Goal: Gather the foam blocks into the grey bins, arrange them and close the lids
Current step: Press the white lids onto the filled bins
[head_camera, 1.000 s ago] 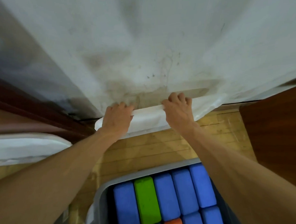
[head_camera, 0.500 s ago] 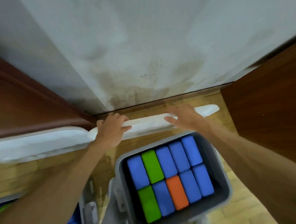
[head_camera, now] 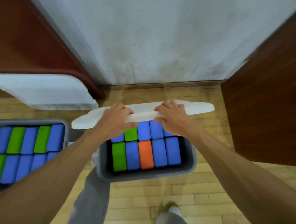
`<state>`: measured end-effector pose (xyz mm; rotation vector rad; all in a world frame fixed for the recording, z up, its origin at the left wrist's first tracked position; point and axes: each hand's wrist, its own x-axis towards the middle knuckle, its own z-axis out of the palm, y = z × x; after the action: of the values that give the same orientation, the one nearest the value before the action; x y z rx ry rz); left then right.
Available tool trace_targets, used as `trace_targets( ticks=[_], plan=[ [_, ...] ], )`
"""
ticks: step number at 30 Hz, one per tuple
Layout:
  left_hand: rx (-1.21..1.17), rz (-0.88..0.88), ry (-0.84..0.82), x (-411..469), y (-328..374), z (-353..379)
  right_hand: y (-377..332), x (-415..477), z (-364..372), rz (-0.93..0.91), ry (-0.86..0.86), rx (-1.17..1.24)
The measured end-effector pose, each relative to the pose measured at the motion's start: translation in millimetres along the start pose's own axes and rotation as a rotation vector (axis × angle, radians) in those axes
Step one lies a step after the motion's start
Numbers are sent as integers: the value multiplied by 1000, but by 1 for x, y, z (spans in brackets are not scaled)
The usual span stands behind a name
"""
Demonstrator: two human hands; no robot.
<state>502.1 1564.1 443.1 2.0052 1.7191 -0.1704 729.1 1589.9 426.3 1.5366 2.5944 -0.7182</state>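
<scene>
A: Far left first. What is being shown?
B: A left grey bin (head_camera: 66,129) is being cut off by the frame edge. Blue and green foam blocks (head_camera: 27,141) are being kept in two rows inside it. Behind it, a leaning lid (head_camera: 42,92) is being propped against a dark red panel (head_camera: 24,40).
A: Hands?
B: The white lid (head_camera: 199,107) is being grasped at its near edge by the left hand (head_camera: 115,120), with the fingers over the top and the thumb under. The same edge is being grasped by the right hand (head_camera: 172,117), near the left, in the same grip.
A: Lid position?
B: It is being held over the far side of the right grey bin (head_camera: 187,167) — not seated. Contact with the rim cannot be told.
A: Contents?
B: Two packed rows are being shown, and the far row is being partly hidden by the lid and hands. The near row is a green block (head_camera: 119,156), one blue, an orange block (head_camera: 146,154) and two blue.
A: Right side?
B: A brown cabinet (head_camera: 264,107) is being shown on the wooden floor (head_camera: 205,193) — done.
</scene>
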Motion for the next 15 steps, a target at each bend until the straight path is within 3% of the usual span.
trace_targets(
  ticks=[7,15],
  plan=[
    [6,80,-107,-83,37,45,2,-93,33,-282,-72,-100],
    [-34,187,-17,-89,3,198,19,-107,160,-334,-80,-246]
  ],
)
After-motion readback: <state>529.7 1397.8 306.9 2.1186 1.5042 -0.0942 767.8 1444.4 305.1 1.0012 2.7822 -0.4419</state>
